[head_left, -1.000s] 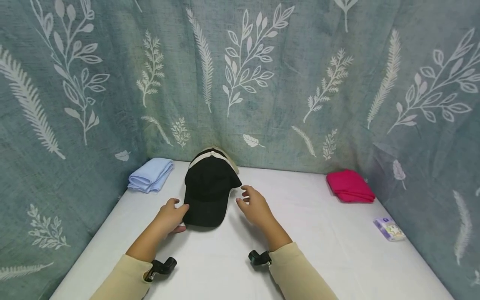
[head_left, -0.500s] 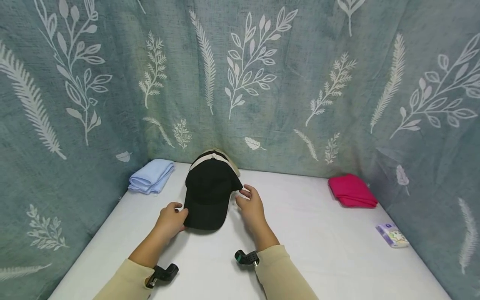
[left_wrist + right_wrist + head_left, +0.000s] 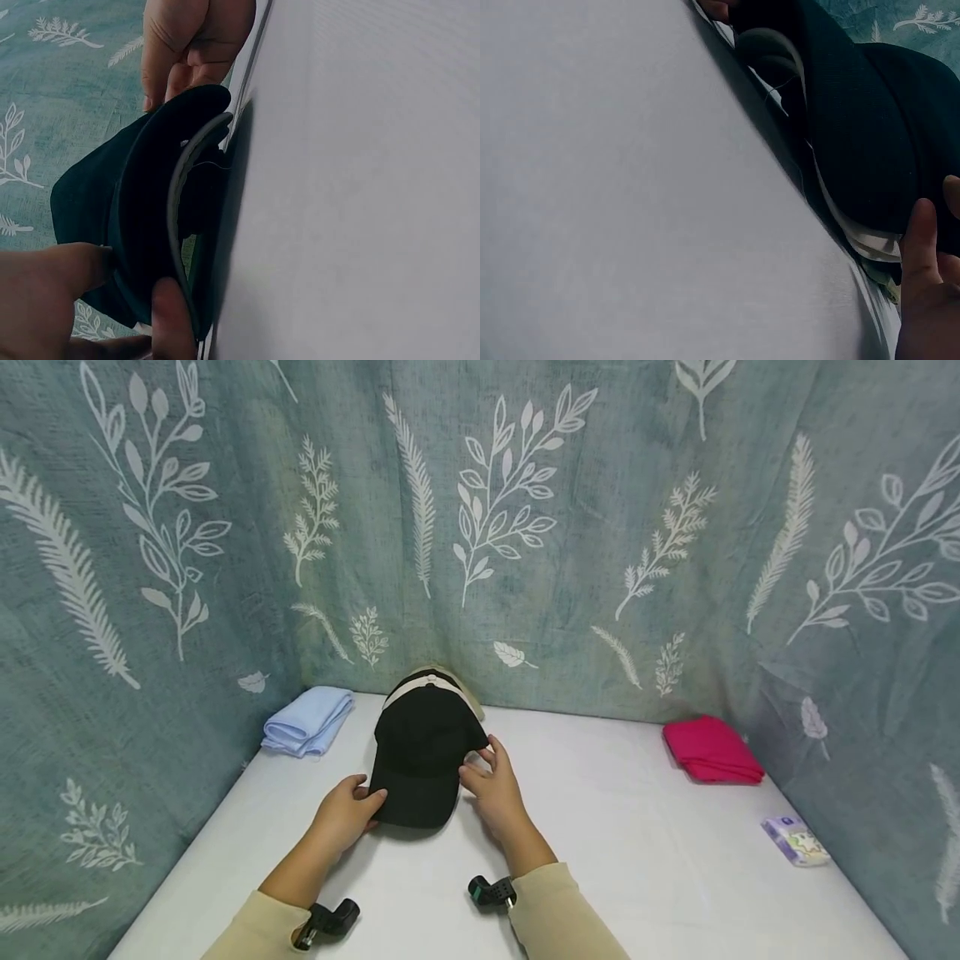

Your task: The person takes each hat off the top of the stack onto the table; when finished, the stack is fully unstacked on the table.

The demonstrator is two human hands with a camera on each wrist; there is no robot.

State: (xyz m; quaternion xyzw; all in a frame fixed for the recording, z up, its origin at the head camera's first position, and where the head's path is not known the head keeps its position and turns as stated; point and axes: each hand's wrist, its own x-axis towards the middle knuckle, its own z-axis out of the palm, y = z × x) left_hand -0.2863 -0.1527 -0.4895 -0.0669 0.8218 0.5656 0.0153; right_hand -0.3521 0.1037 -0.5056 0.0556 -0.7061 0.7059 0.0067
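A black baseball cap (image 3: 427,727) sits on top of a stack of caps on the white table, its brim (image 3: 416,802) toward me. My left hand (image 3: 341,818) pinches the brim's left edge, and the left wrist view shows the thumb (image 3: 90,266) above and a finger (image 3: 172,315) under it. My right hand (image 3: 495,789) grips the cap's right side, with its thumb (image 3: 922,225) on the brim edge. Behind the crown show a pale band (image 3: 427,681) and a beige cap (image 3: 472,697). Lower brims curve beneath the black one in both wrist views.
A folded light-blue cloth (image 3: 309,720) lies at the back left. At the back right is a folded red cloth (image 3: 711,750), with a small purple-and-white packet (image 3: 797,841) in front of it. Patterned curtain (image 3: 570,527) encloses the table's back and sides.
The right hand has come in from beside the cap to grip its right side. My left hand has closed on the brim's left edge. The whole view has shifted slightly.
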